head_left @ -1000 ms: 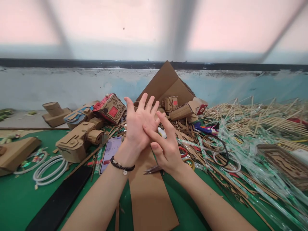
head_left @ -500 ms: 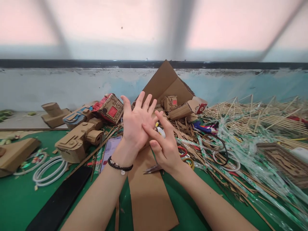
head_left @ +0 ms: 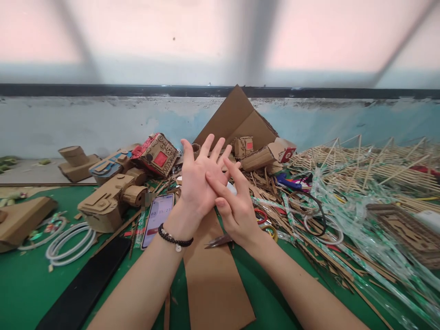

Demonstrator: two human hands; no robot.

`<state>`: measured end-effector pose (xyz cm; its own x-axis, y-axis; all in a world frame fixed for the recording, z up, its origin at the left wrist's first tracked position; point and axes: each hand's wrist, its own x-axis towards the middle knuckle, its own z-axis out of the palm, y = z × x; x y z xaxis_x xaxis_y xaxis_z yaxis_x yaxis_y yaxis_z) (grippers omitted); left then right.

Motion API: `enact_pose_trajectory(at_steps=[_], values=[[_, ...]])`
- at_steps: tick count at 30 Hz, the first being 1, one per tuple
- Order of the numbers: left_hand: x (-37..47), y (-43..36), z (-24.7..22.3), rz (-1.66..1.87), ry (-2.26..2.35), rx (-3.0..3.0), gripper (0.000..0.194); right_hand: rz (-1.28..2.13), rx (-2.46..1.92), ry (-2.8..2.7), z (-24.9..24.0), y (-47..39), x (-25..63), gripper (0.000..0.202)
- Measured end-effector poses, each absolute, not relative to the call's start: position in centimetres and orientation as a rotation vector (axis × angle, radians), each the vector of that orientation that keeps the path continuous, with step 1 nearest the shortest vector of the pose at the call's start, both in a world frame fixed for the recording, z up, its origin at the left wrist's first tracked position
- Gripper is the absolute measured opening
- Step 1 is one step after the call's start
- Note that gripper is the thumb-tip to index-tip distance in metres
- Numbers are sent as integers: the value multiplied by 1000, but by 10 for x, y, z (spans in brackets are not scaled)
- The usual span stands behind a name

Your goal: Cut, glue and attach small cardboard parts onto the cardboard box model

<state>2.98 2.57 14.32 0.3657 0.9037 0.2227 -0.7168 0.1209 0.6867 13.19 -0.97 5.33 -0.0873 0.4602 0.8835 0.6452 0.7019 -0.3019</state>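
Observation:
My left hand (head_left: 201, 183) is held palm up with its fingers spread, a dark beaded bracelet (head_left: 175, 238) around the wrist. Fingertips of my right hand (head_left: 235, 206) rest against the left palm; its fingers are stretched out and nothing shows in them. Beneath both hands a flat cardboard strip (head_left: 216, 284) lies on the green table. Scissors (head_left: 219, 240) rest across it, blades pointing left, their handles partly hidden by my right hand. A phone (head_left: 158, 215) with a lit timer screen lies left of my left wrist.
Cardboard camera models (head_left: 106, 201) stand at the left, beside coiled white tubing (head_left: 70, 243) and a black slab (head_left: 89, 284). A large cardboard piece (head_left: 230, 114) leans on the back wall. Plastic strapping (head_left: 343, 211), cardboard scraps and thin wooden sticks (head_left: 371, 165) crowd the right.
My left hand has shifted slightly right and down, uncovering more of the phone. The right fingertips stay on the palm. The scissors and cardboard strip have not moved.

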Motion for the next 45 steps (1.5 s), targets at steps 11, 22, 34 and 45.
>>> enact_pose_trajectory(at_steps=[11,22,34,45], values=[[42,19,131,1112,372,867,79,-197,-979,-1694,53,-6,135,55],[43,28,125,1137,476,944,85,-104,-1014,-1656,48,3,142,53],[16,49,131,1288,476,996,79,246,-842,-1525,62,-8,138,46],[39,31,125,1019,484,1240,90,9,-993,-1387,66,-5,141,10]])
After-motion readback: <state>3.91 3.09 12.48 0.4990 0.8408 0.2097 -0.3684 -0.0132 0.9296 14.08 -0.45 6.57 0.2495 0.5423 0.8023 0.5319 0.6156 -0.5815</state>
